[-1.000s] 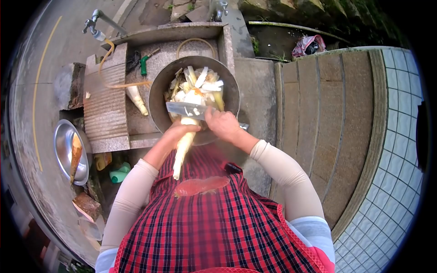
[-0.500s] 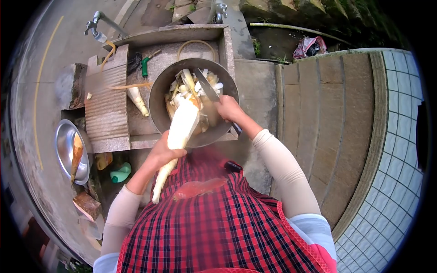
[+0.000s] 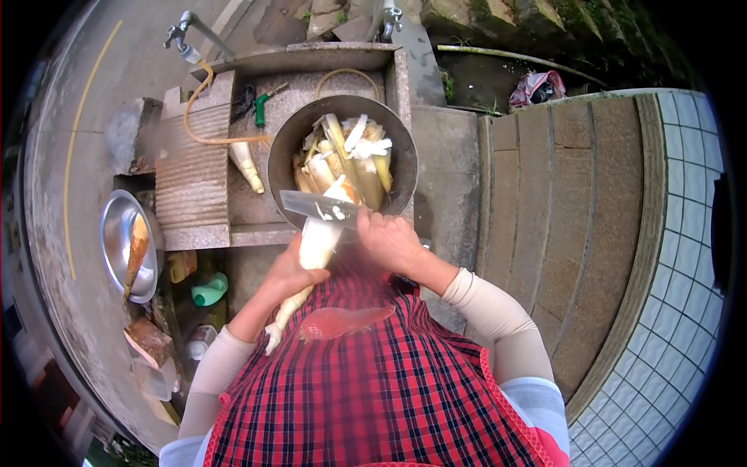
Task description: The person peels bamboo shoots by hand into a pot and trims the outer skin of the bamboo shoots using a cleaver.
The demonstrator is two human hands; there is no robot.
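Observation:
My left hand (image 3: 292, 272) is wrapped round a pale, peeled bamboo shoot (image 3: 317, 247), whose thin end points down over the apron and whose thick end leans over the pot. In my right hand (image 3: 391, 240) is a kitchen knife (image 3: 317, 207), its broad blade lying across the upper part of the shoot. White scraps cling to the blade. Just beyond, a deep metal pot (image 3: 278, 144) holds yellowish husks and white cut pieces (image 3: 364, 140). My right fingers hide the knife's handle.
The pot stands in a stone sink (image 3: 398, 86) with a ribbed washboard slab (image 3: 192, 175). Another shoot (image 3: 247, 167) and a green nozzle (image 3: 261, 110) lie there. At left, a metal basin (image 3: 113, 233) holds an unpeeled shoot (image 3: 138, 249). Stone steps (image 3: 568, 210) run along the right.
The knife has come from above the pot down and left onto the shoot, its blade now crosswise. My right hand moved nearer my left. The view shifted slightly.

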